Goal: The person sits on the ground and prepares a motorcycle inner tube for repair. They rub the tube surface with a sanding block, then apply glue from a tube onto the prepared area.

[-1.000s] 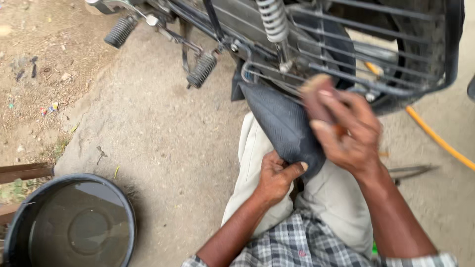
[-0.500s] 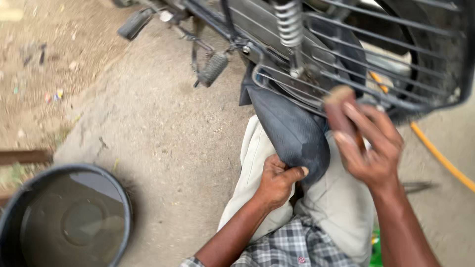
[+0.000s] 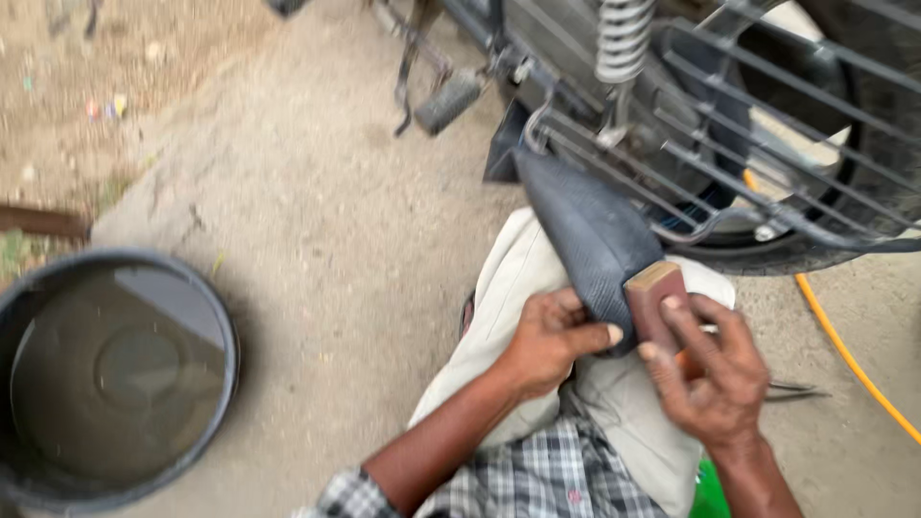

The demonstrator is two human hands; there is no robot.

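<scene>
Head view looks down at a rough outdoor spot, no room at all, just hard-packed concrete ground [image 3: 317, 269] that's grey, gritty and cracked in places. Up in the top left it gives way to loose brown dirt [image 3: 86, 86] with bits of litter and pebbles.

The person is sitting low on the ground, a knee in light beige trousers [image 3: 508, 297] poking up the middle, checked shirt cuffs at the bottom edge. Draped over that knee is a black rubber inner tube [image 3: 590, 240], running up toward the rear wheel [image 3: 844, 125] of a motorbike at the top right. The wheel has a grey metal guard [image 3: 691, 144] of bars in front of it and a coil shock spring [image 3: 624, 38] above.

The left hand [image 3: 552, 341] is closed around the lower end of the tube, thumb lying across it, pinning it against the knee. The right hand [image 3: 710, 369] is clamped on a small brown rubbing block [image 3: 654, 302], fingers wrapped over it, the block's face pressed right against the tube just beside the left thumb.

Off to the left sits a round black basin [image 3: 225, 336] holding murky water, well apart from the hands. An orange hose [image 3: 844, 350] snakes along the ground on the right, and a footpeg [image 3: 449, 99] hangs from the bike frame up top.
</scene>
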